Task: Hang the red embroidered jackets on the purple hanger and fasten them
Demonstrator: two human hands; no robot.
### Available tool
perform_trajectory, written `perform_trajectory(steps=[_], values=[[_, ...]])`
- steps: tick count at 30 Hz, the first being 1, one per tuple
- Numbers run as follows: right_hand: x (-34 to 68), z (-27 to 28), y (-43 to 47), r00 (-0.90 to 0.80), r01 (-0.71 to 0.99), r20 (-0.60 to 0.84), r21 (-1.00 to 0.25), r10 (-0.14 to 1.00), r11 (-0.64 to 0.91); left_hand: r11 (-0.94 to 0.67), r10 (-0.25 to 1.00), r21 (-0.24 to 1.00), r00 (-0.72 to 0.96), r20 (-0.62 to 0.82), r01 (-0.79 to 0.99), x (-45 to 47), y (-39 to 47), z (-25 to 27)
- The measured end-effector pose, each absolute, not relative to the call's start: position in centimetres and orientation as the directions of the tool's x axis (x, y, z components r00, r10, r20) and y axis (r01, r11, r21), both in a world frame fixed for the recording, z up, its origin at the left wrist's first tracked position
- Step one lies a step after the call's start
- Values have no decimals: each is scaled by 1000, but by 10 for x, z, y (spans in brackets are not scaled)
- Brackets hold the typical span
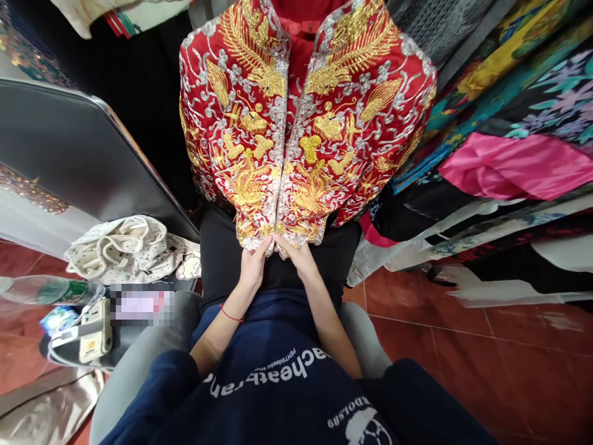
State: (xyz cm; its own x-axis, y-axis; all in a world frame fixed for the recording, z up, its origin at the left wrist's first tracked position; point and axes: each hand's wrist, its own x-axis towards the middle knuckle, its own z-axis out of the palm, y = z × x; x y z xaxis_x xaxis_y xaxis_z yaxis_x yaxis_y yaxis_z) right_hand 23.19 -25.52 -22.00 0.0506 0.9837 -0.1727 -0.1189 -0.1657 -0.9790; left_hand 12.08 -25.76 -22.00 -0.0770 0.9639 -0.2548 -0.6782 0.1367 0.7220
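Head view, looking forward and down. Red jacket [303, 117] with dense gold and silver embroidery, hung upright at centre on a form dressed in a black skirt [222, 259]. Front opening running straight down the middle, its two edges touching. Left hand [254, 267] and right hand [299, 258] side by side at the bottom hem, just beside each other, fingers pinched closed on the two hem corners of the jacket. Thin red string around the left wrist. Both forearms bare, reaching up from dark blue sleeves with white lettering on the chest below.

To the left, dark tabletop [69, 148] with a metal rim, slanting across the corner. Below it, cream spotted bag [125, 247] with rope handles. Nearby, clear plastic bottle [44, 290] lying on its side, and beige power strip [95, 330] with its cord. To the right, stacked patterned fabrics [519, 80], with a bright pink cloth [514, 167] among them. Red tiled floor [463, 358] underneath.
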Motion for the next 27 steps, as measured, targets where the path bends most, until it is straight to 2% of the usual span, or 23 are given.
perform_trajectory(steps=[2, 4, 5, 6, 9, 12, 15, 17, 20, 23, 27], values=[[257, -208, -261, -222, 279, -412, -895, 884, -347, 231, 949, 718, -10, -314, -657, 118, -258, -220], [278, -197, -269, -195, 591, -585, -710, 787, -382, 310, 932, 706, 56, -359, -637, 117, -259, -220], [284, -193, -273, -128, 663, -582, -653, 803, -367, 331, 926, 702, 76, -369, -630, 117, -259, -221], [286, -190, -276, -69, 681, -521, -648, 851, -342, 339, 925, 702, 85, -371, -626, 118, -260, -222], [276, -191, -278, -45, 503, -283, -835, 958, -223, 328, 931, 718, 80, -357, -613, 120, -261, -226], [256, -201, -271, -112, 230, -262, -945, 958, -232, 308, 940, 751, 62, -336, -584, 120, -260, -229], [244, -208, -264, -92, 91, -243, -968, 966, -235, 276, 950, 789, 29, -312, -549, 118, -259, -233], [242, -210, -262, -34, 60, -178, -983, 983, -176, 266, 954, 809, 24, -298, -525, 117, -257, -236], [245, -211, -263, 42, 119, -109, -986, 993, -114, 273, 956, 824, 46, -289, -497, 115, -256, -242], [245, -215, -263, 89, 123, -137, -981, 987, -147, 281, 956, 861, 49, -288, -425, 114, -256, -245], [241, -217, -249, 77, -1, -198, -980, 977, -198, 208, 971, 927, -47, -234, -312, 119, -259, -252]])
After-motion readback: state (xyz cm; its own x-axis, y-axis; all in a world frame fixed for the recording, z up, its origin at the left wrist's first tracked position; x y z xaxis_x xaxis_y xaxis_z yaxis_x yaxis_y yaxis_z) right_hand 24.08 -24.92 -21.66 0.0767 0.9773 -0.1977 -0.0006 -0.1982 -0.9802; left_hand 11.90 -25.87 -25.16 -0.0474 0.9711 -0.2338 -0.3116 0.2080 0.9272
